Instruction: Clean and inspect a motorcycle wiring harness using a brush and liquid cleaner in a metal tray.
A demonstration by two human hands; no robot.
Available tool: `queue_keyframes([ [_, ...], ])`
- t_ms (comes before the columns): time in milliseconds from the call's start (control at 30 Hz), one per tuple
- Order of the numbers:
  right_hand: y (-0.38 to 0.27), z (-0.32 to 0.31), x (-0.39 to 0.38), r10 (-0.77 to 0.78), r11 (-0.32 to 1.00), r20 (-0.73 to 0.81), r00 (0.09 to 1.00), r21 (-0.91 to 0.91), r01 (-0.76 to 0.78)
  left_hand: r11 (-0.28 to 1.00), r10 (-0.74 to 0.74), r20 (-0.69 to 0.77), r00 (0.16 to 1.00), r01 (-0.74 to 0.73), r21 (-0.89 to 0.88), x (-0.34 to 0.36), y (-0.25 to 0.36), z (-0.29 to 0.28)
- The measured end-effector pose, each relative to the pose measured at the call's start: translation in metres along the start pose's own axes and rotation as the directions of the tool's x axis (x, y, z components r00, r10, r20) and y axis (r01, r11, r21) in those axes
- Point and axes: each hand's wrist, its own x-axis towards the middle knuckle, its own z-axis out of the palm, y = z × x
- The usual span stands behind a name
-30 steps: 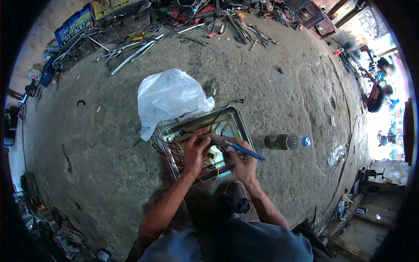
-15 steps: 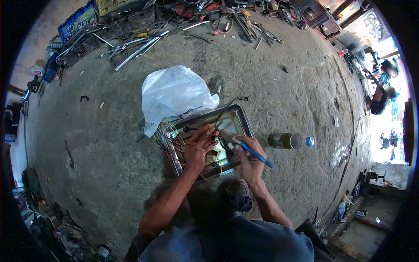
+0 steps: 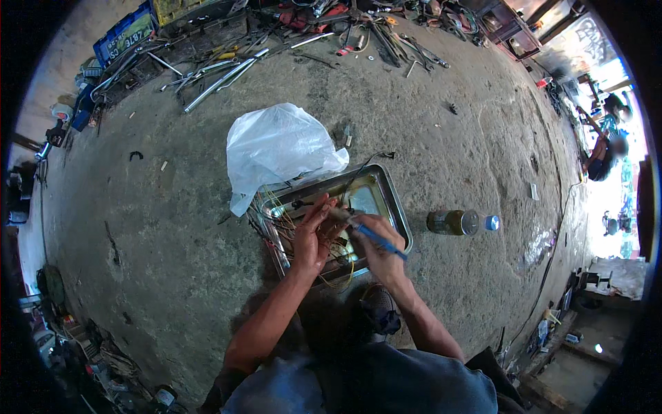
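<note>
Your left hand (image 3: 312,238) curls over a bundle of thin wires (image 3: 293,228), fingers pressed around the strands, probably to steady them over the metal tray (image 3: 392,200) on the concrete floor (image 3: 172,228). Your right hand (image 3: 379,245) pinches a blue-handled tool (image 3: 379,241), its tip aimed at the wires. A white plastic bag (image 3: 279,148) overlaps the tray's far corner; a bottle (image 3: 458,222) lies well to the right.

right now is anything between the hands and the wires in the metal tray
Nothing visible is. The left hand already lies on the wire bundle in the metal tray, and the right hand holds a blue-handled tool over it. The white plastic bag covers only the tray's far left corner.
</note>
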Motion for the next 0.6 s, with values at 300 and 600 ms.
queue_keyframes([
  [300, -0.01, -0.002, 0.001, -0.037, 0.998, -0.045, 0.998, -0.054, 0.034, 0.999, 0.036, 0.024, 0.999, -0.036, -0.012, -0.002, -0.008, 0.0],
  [600, -0.014, -0.018, 0.0, 0.034, 0.998, -0.106, 0.994, -0.057, -0.041, 0.997, 0.079, -0.025, 0.997, -0.079, 0.009, -0.007, -0.001, 0.012],
])
